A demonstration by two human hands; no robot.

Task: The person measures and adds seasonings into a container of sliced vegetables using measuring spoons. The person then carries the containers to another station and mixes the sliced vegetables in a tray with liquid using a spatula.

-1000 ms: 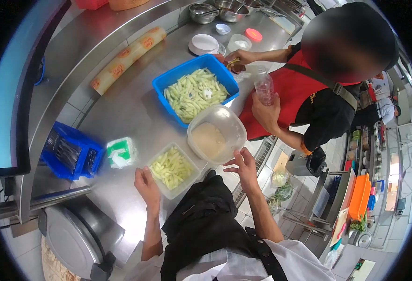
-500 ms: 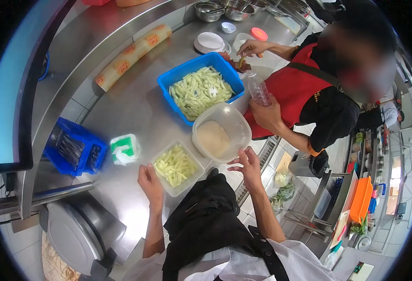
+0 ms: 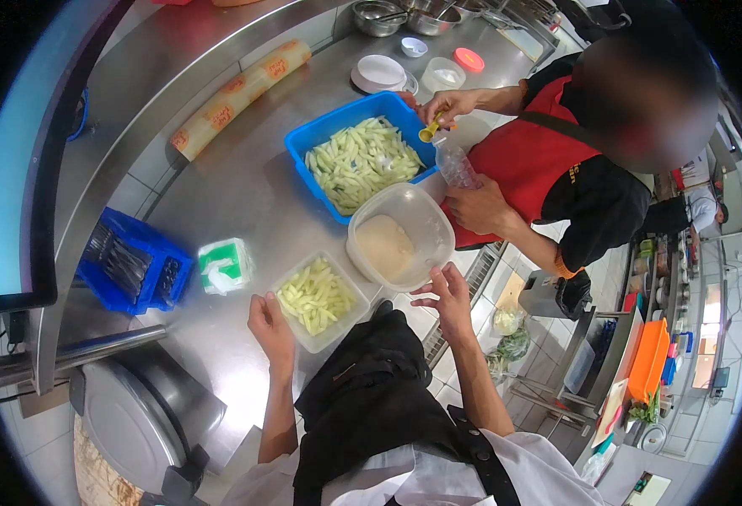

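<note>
My left hand (image 3: 269, 327), its fingers loosely curled together, rests beside the left edge of a clear plastic container (image 3: 331, 344). Pale green vegetable sticks (image 3: 315, 297) fill that container; I cannot tell whether the hand presses on its rim. With fingers apart, my right hand (image 3: 448, 302) is at the near edge of a translucent tub (image 3: 428, 232), and contact is unclear. Beige powder (image 3: 384, 248) lies in the bottom of this tub. Behind it stands a blue basin (image 3: 307, 181) with more vegetable sticks (image 3: 361, 162).
Across the counter, a co-worker in a red apron (image 3: 514, 160) holds a yellow measuring spoon (image 3: 428, 132) and a clear plastic bottle (image 3: 455, 164). Left are a blue cutlery basket (image 3: 139, 261) and a green-white packet (image 3: 225, 266). A printed roll (image 3: 240, 99) lies farther back.
The co-worker's hand with the yellow spoon has come over the bottle's mouth, and the bottle has tilted slightly. My two hands and the containers have hardly moved.
</note>
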